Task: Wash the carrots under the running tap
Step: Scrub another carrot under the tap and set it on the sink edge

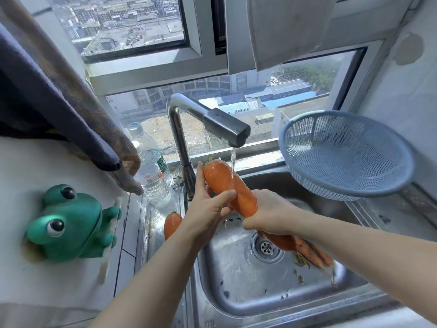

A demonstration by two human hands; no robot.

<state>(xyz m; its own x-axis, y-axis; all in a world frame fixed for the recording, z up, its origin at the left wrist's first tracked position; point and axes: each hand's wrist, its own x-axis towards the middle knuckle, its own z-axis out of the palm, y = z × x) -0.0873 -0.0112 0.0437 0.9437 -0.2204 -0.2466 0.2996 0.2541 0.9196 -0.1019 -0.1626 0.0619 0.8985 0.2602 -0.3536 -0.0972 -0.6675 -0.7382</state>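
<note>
Carrot (228,185): held in both hands over the sink (236,287), under the tap (224,126).
Axis: slanted. The thick stalk end points up and away, above the left fingers and towards the tap's stem. The narrow end points down and towards the person, into the right hand.
Left hand (208,211): holding the carrot, with the thumb laid across the front of its middle and the fingers reaching up behind the thick half.
Right hand (269,214): curled round the carrot's lower end, back of the hand up.
Water (233,162): a thin stream that lands on the carrot's upper part, just above the left thumb.
Other carrots (309,253): lying in the sink under the right wrist, partly hidden by it.
Spare carrot (172,224): on the sink ledge, just left of the left wrist.
Colander (343,155): blue and tilted, up and right of the right hand.
Frog (68,223), bottle (151,176): well left of the left hand.
</note>
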